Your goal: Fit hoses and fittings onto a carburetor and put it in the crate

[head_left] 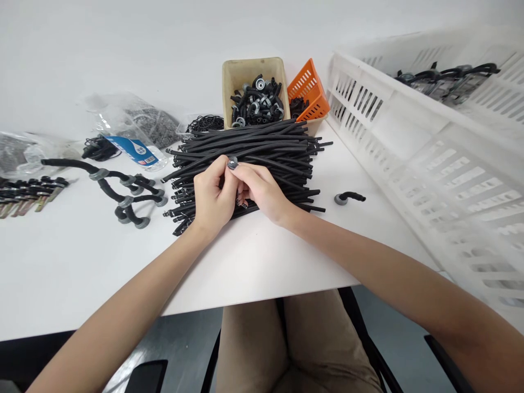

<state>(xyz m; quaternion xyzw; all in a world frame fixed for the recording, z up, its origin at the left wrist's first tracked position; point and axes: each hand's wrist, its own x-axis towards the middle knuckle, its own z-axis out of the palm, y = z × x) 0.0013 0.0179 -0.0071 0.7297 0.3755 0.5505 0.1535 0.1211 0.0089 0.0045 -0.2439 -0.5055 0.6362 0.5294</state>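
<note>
My left hand (215, 194) and my right hand (264, 191) meet above a wide pile of black rubber tubes (245, 144). The fingers of both are closed and pressed together at the tips. What they hold, if anything, is hidden between the fingers. Dark nail polish shows on the right thumb. Left of the pile lie several black tubes with grey ring caps (126, 201), joined in a branching cluster. A single short black tube with a grey cap (350, 197) rests on the table to the right.
Behind the pile stand a beige bin (230, 73) of capped tubes and a tilted orange basket (307, 87). A large white crate (434, 131) fills the right side. Plastic bags, a blue-labelled bottle (137, 150) and a row of black-topped parts (33, 191) sit at the left.
</note>
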